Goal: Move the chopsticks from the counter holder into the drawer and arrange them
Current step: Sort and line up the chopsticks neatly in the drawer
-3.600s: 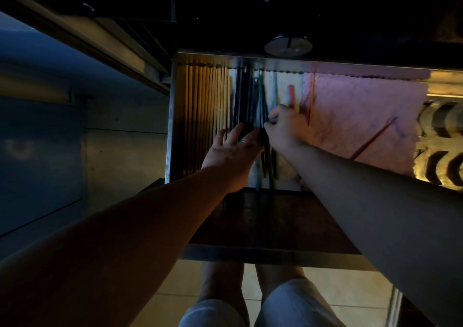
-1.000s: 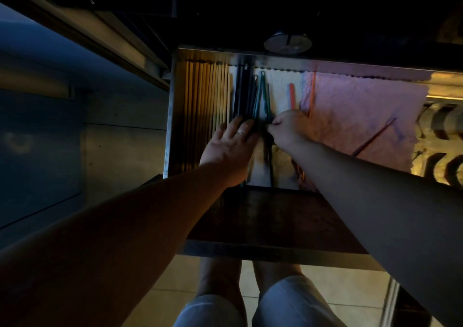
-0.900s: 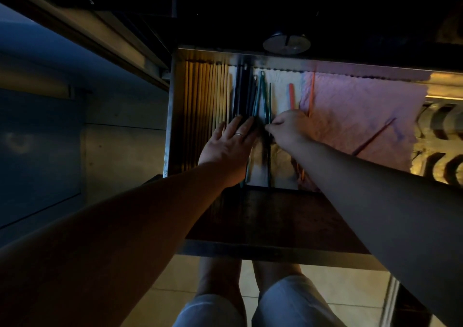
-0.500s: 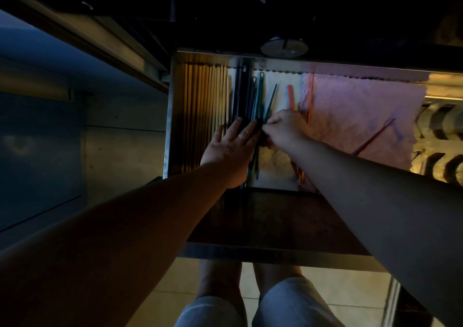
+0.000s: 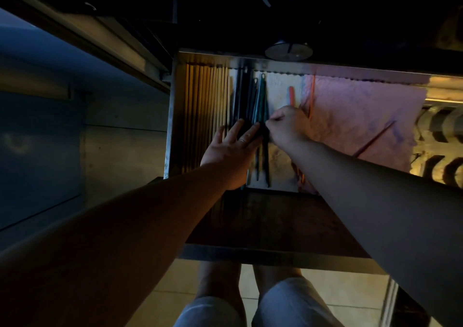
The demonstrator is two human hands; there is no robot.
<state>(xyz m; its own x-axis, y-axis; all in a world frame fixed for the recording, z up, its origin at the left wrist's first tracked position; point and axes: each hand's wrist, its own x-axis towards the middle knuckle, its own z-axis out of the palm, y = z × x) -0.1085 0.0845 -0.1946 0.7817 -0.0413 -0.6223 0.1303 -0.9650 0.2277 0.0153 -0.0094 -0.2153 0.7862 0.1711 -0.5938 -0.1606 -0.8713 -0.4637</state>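
Observation:
An open metal drawer (image 5: 172, 116) holds rows of chopsticks. Pale wooden chopsticks (image 5: 208, 96) lie side by side at its left. Dark and teal chopsticks (image 5: 253, 98) lie beside them toward the middle. My left hand (image 5: 233, 151) rests flat, fingers spread, on the dark chopsticks, a ring on one finger. My right hand (image 5: 288, 126) touches it from the right, fingertips pinched on a teal chopstick (image 5: 261, 101). A red chopstick (image 5: 292, 96) and an orange one (image 5: 312, 96) lie further right. The counter holder is not visible.
A pink cloth (image 5: 355, 116) lines the drawer's right part, with a thin red stick (image 5: 373, 139) lying slantwise on it. A dark wooden ledge (image 5: 270, 221) sits in front of the drawer. A round knob (image 5: 288, 50) hangs above. My knees (image 5: 250, 306) and the tiled floor are below.
The teal chopstick that lay slanted half a second ago now lies straight against the dark bundle. My right hand has shifted slightly; my left hand stays flat on the chopsticks.

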